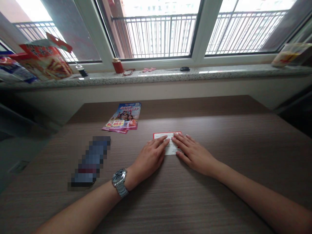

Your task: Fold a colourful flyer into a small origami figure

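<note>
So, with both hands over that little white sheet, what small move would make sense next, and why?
Perhaps slide the right hand gently outward to smooth the red-edged printed sheet. It lies on the wood-grain table, and the left hand seems to rest on its left part, so that hand could probably hold it steady.

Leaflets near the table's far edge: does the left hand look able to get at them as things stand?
Probably yes: nothing visible stands between the left hand and the leaflets, though its fingers would first have to leave the card.
</note>
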